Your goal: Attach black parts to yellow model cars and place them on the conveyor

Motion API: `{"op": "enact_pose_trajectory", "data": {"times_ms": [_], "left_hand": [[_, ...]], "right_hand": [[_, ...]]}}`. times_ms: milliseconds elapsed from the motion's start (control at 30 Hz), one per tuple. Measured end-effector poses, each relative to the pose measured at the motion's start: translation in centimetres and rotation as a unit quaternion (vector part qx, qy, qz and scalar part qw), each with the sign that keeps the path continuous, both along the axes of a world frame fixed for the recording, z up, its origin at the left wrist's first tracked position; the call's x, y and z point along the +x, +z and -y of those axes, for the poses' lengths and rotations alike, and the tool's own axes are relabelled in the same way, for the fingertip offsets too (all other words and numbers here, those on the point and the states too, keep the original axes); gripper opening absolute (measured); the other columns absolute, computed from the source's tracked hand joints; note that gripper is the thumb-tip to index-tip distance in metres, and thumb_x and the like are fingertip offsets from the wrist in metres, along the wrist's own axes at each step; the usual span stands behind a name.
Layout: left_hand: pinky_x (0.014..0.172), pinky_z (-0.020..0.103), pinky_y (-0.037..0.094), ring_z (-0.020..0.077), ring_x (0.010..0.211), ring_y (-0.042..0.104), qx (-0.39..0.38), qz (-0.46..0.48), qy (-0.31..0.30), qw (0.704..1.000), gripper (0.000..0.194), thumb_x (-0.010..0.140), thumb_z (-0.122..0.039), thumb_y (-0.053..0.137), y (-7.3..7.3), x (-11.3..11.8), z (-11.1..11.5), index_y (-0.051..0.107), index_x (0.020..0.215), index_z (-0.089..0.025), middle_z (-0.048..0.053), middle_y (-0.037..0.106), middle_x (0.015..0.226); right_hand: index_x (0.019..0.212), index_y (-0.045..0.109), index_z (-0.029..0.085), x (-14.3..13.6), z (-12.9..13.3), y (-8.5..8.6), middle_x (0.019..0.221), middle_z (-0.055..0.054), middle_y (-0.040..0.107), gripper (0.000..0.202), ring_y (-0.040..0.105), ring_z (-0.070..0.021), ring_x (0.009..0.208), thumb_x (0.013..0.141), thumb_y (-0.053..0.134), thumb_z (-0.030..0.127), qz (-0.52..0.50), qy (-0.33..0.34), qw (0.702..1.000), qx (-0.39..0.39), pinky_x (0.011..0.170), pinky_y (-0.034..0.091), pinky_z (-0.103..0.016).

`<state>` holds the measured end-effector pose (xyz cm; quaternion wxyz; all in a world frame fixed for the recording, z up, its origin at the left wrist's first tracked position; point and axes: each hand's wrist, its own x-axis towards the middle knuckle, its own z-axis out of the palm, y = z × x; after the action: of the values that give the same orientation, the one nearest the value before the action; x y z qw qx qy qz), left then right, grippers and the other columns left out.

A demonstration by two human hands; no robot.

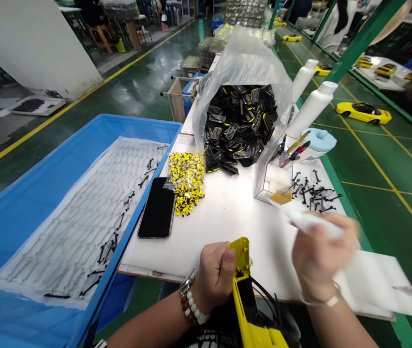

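Observation:
My left hand [215,273] is closed on a yellow toy car body [244,309] near the table's front edge. Its thumb presses the raised yellow panel at the near end, and black parts show inside the body. To the right, my right hand [322,256] is raised above the table and blurred by motion. Its fingers are wrapped round a white tube [316,224], whose thin tip points left toward a small open box [274,183]. The tube is apart from the car body.
A plastic bag of black parts [240,128] stands at the back. Small yellow-and-black pieces [187,179] and a phone [157,208] lie left, beside a blue bin [64,140]. White bottles [313,106] and loose black parts [315,193] are right.

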<state>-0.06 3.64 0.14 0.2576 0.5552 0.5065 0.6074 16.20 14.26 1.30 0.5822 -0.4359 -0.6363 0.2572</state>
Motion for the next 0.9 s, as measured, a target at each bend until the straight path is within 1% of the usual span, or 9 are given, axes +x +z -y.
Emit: {"op": "enact_pose_trajectory", "data": {"times_ms": [67,133,300,400,533,633,733,833,900], "left_hand": [[0.043,0.023,0.028,0.0086,0.044,0.038,0.004,-0.003,0.0,1.0,0.037,0.098,-0.027,0.032,0.1,-0.1,0.1,0.037,0.062,-0.02,-0.004,0.039,0.052],[0.043,0.023,0.029,0.0091,0.044,0.04,0.005,-0.007,0.0,1.0,0.037,0.098,-0.025,0.032,0.2,-0.1,0.1,0.039,0.063,-0.02,-0.004,0.041,0.052],[0.041,0.024,0.028,0.011,0.042,0.04,0.007,-0.01,0.013,1.0,0.037,0.098,-0.024,0.029,0.4,-0.1,0.0,0.036,0.062,-0.021,-0.004,0.039,0.05],[0.039,0.024,0.027,0.0115,0.04,0.039,0.005,-0.012,0.015,1.0,0.037,0.097,-0.024,0.028,0.5,-0.1,-0.2,0.035,0.061,-0.022,-0.004,0.04,0.049],[0.039,0.024,0.027,0.0113,0.04,0.039,0.01,-0.014,0.003,1.0,0.037,0.097,-0.025,0.029,0.6,-0.1,-0.3,0.037,0.061,-0.022,-0.005,0.041,0.05],[0.04,0.024,0.028,0.0106,0.041,0.04,0.019,-0.013,-0.007,1.0,0.037,0.098,-0.027,0.03,0.5,-0.1,-0.4,0.039,0.063,-0.022,-0.005,0.041,0.051],[0.041,0.023,0.029,0.0101,0.042,0.041,0.023,-0.011,-0.013,1.0,0.037,0.098,-0.027,0.03,0.5,0.0,-0.4,0.041,0.063,-0.021,-0.005,0.042,0.052],[0.042,0.024,0.029,0.0098,0.043,0.041,0.018,-0.006,-0.014,1.0,0.037,0.098,-0.026,0.031,0.4,0.1,-0.3,0.043,0.063,-0.02,-0.004,0.042,0.052],[0.042,0.024,0.028,0.0097,0.043,0.04,0.01,-0.001,-0.013,1.0,0.037,0.098,-0.027,0.032,0.3,0.1,-0.2,0.042,0.063,-0.02,-0.004,0.042,0.052]], "right_hand": [[0.079,0.047,0.022,-2.6,-1.6,-1.2,0.072,0.003,0.047,0.025,0.05,-0.013,0.064,0.084,0.063,0.04,0.069,0.058,0.996,-0.016,0.058,0.043,-0.028],[0.077,0.049,0.019,-4.9,-2.8,-2.4,0.069,0.004,0.05,0.025,0.05,-0.0108,0.06,0.083,0.066,0.036,0.14,0.106,0.984,-0.03,0.056,0.043,-0.025],[0.093,0.054,0.015,-7.5,-3.9,-4.1,0.073,0.003,0.055,0.023,0.053,-0.0103,0.059,0.089,0.059,0.038,0.248,0.111,0.962,-0.007,0.055,0.046,-0.025],[0.099,0.055,0.016,-5.7,-3.8,-2.9,0.083,-0.003,0.06,0.023,0.058,-0.0161,0.073,0.086,0.061,0.034,0.28,0.084,0.955,0.048,0.065,0.051,-0.031],[0.111,0.056,0.018,-1.0,-4.9,0.0,0.103,-0.013,0.062,0.027,0.057,-0.0264,0.096,0.087,0.058,0.029,0.288,-0.045,0.947,0.136,0.084,0.045,-0.044],[0.107,0.064,0.021,1.4,-6.8,0.8,0.089,-0.006,0.068,0.02,0.06,-0.0217,0.08,0.088,0.057,0.023,0.329,-0.069,0.927,0.165,0.079,0.042,-0.039],[0.098,0.069,0.022,1.9,-8.2,0.7,0.072,-0.002,0.066,0.016,0.059,-0.019,0.068,0.088,0.057,0.02,0.347,-0.087,0.914,0.188,0.073,0.039,-0.037],[0.097,0.071,0.021,2.2,-7.7,1.2,0.074,-0.005,0.065,0.014,0.059,-0.0224,0.075,0.085,0.064,0.023,0.318,-0.149,0.913,0.21,0.078,0.037,-0.04],[0.11,0.066,0.021,2.6,-6.0,2.1,0.088,-0.009,0.064,0.024,0.057,-0.0263,0.086,0.086,0.064,0.023,0.28,-0.188,0.919,0.206,0.085,0.034,-0.046]]}}
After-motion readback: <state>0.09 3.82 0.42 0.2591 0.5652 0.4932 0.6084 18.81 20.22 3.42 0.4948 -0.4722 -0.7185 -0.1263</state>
